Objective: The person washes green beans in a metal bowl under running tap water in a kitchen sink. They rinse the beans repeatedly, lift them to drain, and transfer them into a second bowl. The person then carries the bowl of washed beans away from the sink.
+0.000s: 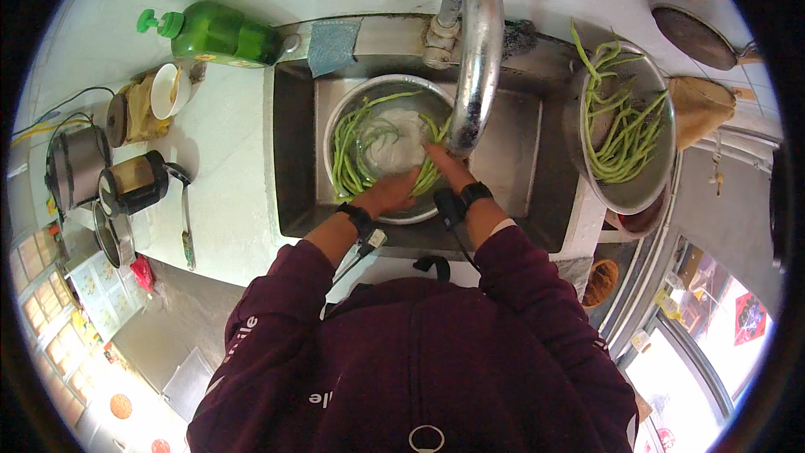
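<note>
A round metal basin [332,160] of water stands in the stainless steel sink [512,167]. Long green beans [344,154] curve along the basin's left wall, partly under water. My right hand [448,163] is closed around a second bunch of long green beans [427,177] at the basin's right side. Against the lower part of this bunch, my left hand [391,192] has its fingers curled around the beans; some fingertips are hidden. Above my right hand arches the metal faucet [478,56], its spout end close to my fingers.
On the right, a metal colander [670,132] holding more long beans [622,151] rests beside the sink. A green pump bottle [220,34] and a blue cloth [333,45] are at the back left. A white bowl [165,93], glass pot [132,182] and ladle [185,220] occupy the left counter.
</note>
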### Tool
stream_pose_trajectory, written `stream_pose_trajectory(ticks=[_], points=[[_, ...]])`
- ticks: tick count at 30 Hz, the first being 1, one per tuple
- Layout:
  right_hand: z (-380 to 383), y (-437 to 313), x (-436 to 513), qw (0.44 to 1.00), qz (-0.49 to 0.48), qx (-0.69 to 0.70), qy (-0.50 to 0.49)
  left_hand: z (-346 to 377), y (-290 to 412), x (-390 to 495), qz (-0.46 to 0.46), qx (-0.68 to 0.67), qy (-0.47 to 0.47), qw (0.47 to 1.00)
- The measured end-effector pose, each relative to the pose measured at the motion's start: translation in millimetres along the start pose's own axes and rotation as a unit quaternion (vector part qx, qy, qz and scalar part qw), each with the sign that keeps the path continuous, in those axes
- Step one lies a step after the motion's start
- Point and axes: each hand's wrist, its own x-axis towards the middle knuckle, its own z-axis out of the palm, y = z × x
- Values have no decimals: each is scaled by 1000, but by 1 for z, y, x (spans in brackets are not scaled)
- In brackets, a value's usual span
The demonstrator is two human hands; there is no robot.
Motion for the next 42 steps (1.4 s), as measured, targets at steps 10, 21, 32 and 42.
stream_pose_trajectory(ticks=[10, 21, 32, 42], points=[[-6, 24, 33, 980, 3, 105, -169, 2, -8, -6, 47, 21, 51, 997], [-32, -33, 3, 981, 115, 122, -97, 4, -7, 9, -24, -9, -50, 998], [0, 36, 42, 990, 40, -79, -108, 8, -14, 1, 31, -6, 45, 999], [-33, -35, -24, 939, -283, -194, -23, 1, -23, 10, -31, -17, 32, 999]])
